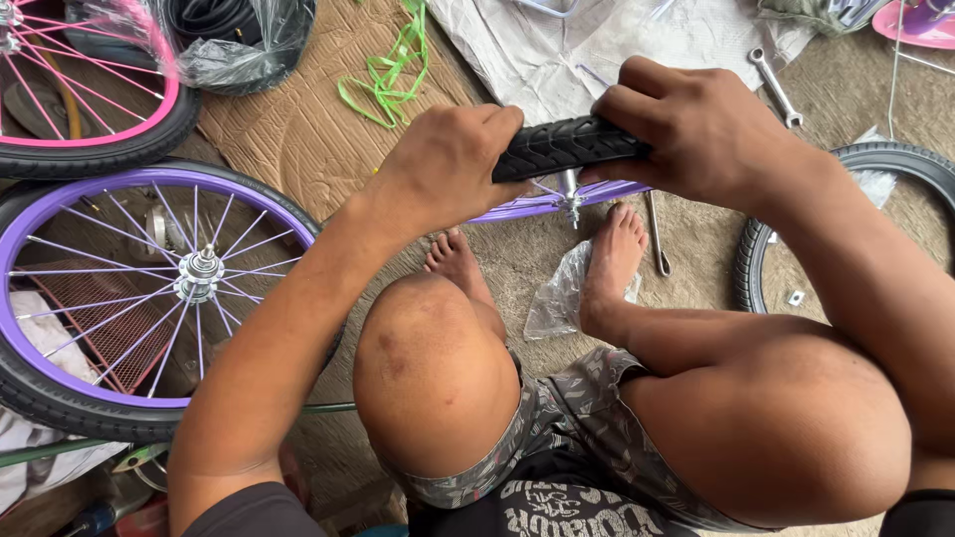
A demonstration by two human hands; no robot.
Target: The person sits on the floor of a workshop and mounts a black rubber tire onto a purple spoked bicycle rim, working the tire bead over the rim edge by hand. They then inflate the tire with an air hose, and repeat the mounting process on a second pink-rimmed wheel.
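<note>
Black rubber fills both palms: a small bicycle tyre (569, 146) stands upright on edge in front of the person's knees, and its top arc is what the hands press on. The left hand (448, 164) is closed over the tyre's near-left shoulder, thumb along the tread, while the right hand (696, 124) wraps tight over the arc from above, fingers curled down its far side. Held this way, the two hands seem to squeeze the rubber against the purple rim (542, 204) that shows just beneath the tyre, with thin spokes and a valve stem (570, 189) hanging below it. Bare feet sit either side of the tyre's lower part, likely bracing the wheel so it cannot roll; a crumpled clear plastic bag (557, 298) lies between them.

Just beyond the tyre to the right, a spanner (776, 88) rests on a grey cloth, within easy reach. Left of the tyre lies a finished purple-rimmed wheel (149, 288) flat on the ground, and farther left a pink-rimmed wheel (90, 99). Right of the tyre, a bare black tyre (875, 159) lies on the floor.
</note>
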